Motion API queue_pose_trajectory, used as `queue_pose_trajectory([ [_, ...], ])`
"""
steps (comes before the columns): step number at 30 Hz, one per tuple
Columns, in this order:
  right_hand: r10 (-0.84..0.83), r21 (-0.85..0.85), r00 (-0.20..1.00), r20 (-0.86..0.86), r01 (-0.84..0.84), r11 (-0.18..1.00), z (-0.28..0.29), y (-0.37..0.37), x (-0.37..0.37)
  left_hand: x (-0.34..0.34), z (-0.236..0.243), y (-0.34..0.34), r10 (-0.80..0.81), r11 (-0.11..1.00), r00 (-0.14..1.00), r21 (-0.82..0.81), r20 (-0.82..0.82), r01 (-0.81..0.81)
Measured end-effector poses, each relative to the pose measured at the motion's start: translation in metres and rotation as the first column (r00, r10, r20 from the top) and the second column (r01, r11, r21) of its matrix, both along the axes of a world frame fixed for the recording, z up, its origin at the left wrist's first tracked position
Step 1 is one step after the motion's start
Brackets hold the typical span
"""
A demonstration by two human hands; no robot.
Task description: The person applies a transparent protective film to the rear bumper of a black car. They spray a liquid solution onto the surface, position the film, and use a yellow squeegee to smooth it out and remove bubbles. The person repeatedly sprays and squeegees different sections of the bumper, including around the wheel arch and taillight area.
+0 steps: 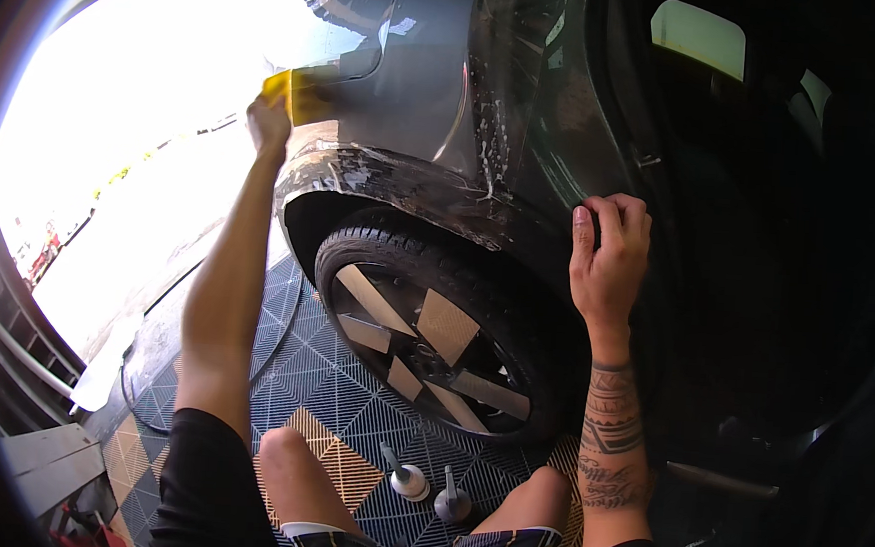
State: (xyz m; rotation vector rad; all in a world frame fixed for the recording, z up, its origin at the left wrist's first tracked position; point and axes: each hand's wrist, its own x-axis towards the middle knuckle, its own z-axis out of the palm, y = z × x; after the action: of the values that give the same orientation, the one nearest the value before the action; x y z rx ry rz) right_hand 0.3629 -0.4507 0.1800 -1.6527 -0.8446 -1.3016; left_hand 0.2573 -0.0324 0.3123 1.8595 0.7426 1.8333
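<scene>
My left hand [269, 123], stretched far forward, grips a flat yellow piece [280, 87] at the far edge of a dark grey car panel [408, 101]. Its exact kind is hard to make out; a yellow reflection shows in the glossy panel beside it. Pale streaks and rough patches mark the wheel arch [403, 179] below. On the right, my right hand [615, 244] has its fingers curled on the edge of the car's door opening [570, 186]. Between my forearms is the car's wheel [434, 333], with a dark tyre and light spoke panels.
Two small tools with round bases, one white-and-grey [410, 481] and one grey [452, 505], stand between my knees on the patterned tile floor [320, 387]. A dark hose [278, 349] curves over the tiles. Bright daylight enters at left. The car's dark interior lies right.
</scene>
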Motion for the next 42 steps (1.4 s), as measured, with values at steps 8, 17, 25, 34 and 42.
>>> queue_pose_trajectory([
  [8,0.367,0.215,0.895,-0.251,-0.319,0.923,-0.009,-0.031,0.021,-0.020,-0.132,-0.281,-0.746,0.445,0.433,0.105,-0.505,0.890],
  [17,0.102,-0.136,0.994,-0.034,-0.106,0.985,0.004,-0.011,0.000,-0.143,-0.425,-0.139,-0.231,0.812,-0.731,-0.541,-0.642,0.218],
  [25,-0.040,-0.234,0.998,0.046,0.049,0.971,-0.004,-0.004,-0.005,-0.181,-0.465,-0.135,-0.381,0.665,-0.760,-0.727,-0.526,0.170],
  [34,-0.186,-0.225,0.981,0.049,0.192,0.955,0.008,0.001,-0.002,-0.163,-0.337,-0.025,-0.603,0.618,-0.244,-0.638,-0.759,0.459],
  [42,-0.316,-0.291,0.933,-0.172,0.258,0.921,0.024,0.000,-0.006,-0.358,-0.357,0.094,-0.936,0.256,0.271,-0.962,-0.223,0.091],
])
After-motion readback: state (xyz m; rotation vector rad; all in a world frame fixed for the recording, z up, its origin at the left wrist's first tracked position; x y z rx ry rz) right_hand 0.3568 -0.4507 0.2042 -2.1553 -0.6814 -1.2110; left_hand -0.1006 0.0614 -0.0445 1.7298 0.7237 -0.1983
